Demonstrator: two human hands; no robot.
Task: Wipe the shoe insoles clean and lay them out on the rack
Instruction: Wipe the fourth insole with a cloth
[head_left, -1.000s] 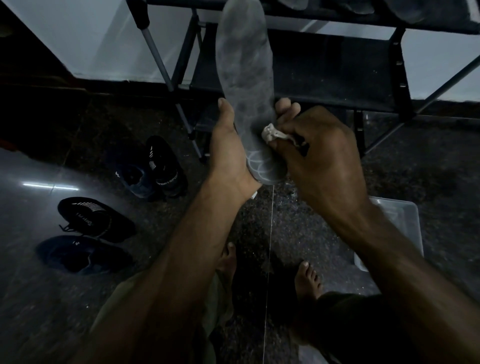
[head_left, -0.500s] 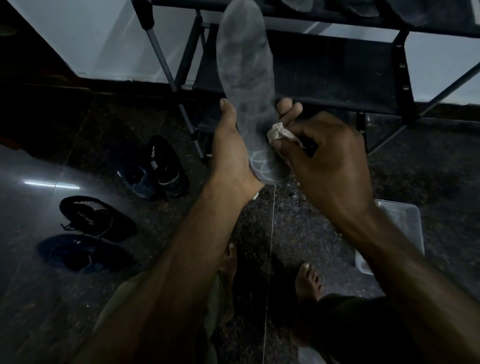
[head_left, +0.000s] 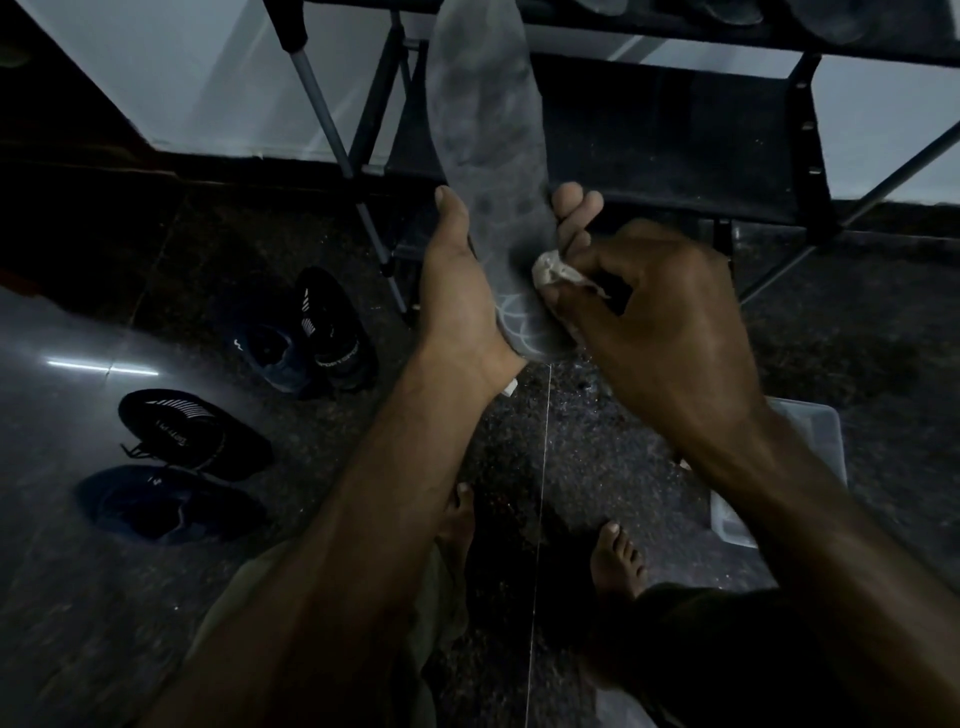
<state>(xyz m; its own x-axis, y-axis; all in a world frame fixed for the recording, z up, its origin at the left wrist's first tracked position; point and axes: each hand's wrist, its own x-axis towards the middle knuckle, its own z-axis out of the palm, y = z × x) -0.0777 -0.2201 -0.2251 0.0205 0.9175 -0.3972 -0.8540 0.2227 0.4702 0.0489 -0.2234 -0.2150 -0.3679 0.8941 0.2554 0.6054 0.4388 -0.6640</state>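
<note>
Long matte grey insole (head_left: 485, 130), crumpled pale cloth (head_left: 551, 270) against it

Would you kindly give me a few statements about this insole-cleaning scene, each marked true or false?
1. The left hand holds the insole upright. True.
2. The right hand is empty. False: it pinches a small cloth against the insole.
3. Four dark shoes lie on the floor to the left. True.
4. The person wears shoes. False: a bare foot shows.
5. The rack stands behind the insole. True.
</note>
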